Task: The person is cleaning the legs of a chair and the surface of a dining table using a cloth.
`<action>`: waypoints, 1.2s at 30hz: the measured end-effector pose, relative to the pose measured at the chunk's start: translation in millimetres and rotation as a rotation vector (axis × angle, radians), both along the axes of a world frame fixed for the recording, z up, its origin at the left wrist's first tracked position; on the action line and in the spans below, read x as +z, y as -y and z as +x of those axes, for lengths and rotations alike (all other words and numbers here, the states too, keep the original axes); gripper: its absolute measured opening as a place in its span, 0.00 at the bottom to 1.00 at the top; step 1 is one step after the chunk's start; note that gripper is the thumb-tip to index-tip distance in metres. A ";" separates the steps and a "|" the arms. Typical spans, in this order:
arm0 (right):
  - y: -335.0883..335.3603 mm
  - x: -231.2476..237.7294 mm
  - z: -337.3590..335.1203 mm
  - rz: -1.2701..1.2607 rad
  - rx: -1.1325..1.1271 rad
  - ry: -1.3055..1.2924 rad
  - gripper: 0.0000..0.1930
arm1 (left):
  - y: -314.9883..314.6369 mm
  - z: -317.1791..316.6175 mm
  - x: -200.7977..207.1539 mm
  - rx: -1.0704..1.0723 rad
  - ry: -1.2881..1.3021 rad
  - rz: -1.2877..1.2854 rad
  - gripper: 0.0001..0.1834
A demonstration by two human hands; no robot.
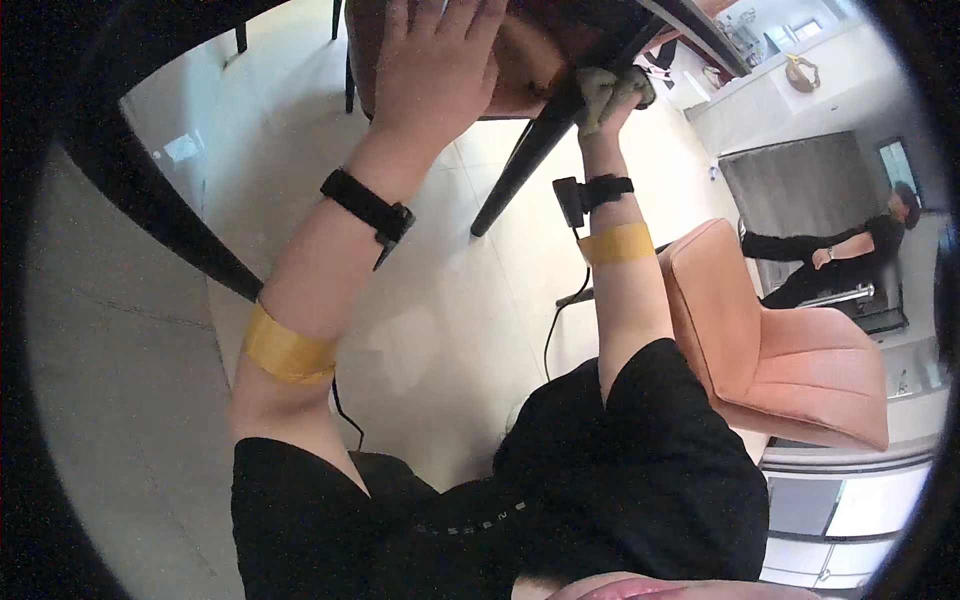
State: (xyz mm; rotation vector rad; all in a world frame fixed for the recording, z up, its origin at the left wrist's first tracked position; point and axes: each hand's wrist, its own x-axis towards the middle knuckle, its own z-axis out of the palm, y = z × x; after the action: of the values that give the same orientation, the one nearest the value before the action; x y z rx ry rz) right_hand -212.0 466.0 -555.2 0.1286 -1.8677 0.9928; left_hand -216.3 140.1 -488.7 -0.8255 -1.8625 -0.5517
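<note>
At the top, my left hand lies with its fingers stretched out on a brownish-orange chair; its fingertips run off the picture's upper edge. My right hand is closed round a crumpled grey-green cloth. That cloth is against a dark, slanting leg beside the chair, under a dark tabletop edge. Both wrists wear black straps, and yellow tape circles each forearm.
A salmon-coloured padded chair stands to the right, close to my right forearm. Beyond it a person in black is near a grey panel. A curved dark leg crosses the left side over the pale tiled floor. Thin cables hang by my arms.
</note>
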 end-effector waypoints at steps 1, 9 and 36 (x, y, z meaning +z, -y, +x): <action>-21.5 -20.5 1.9 0.302 -0.201 0.121 0.24 | -4.1 0.2 -0.2 -0.015 -0.013 -0.006 0.38; 28.7 -21.8 -17.3 -0.979 0.589 -0.096 0.14 | -2.9 -36.9 -15.4 0.140 -0.025 -0.048 0.40; 79.6 -69.5 33.5 -0.309 -0.264 0.044 0.24 | -65.5 5.7 -76.5 -0.399 0.260 -0.261 0.31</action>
State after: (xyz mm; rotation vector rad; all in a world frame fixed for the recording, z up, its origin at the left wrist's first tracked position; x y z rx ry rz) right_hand -178.5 386.4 -624.7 -0.3184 -1.6938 1.0892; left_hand -210.6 205.6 -565.2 -1.3720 -2.0439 -0.6968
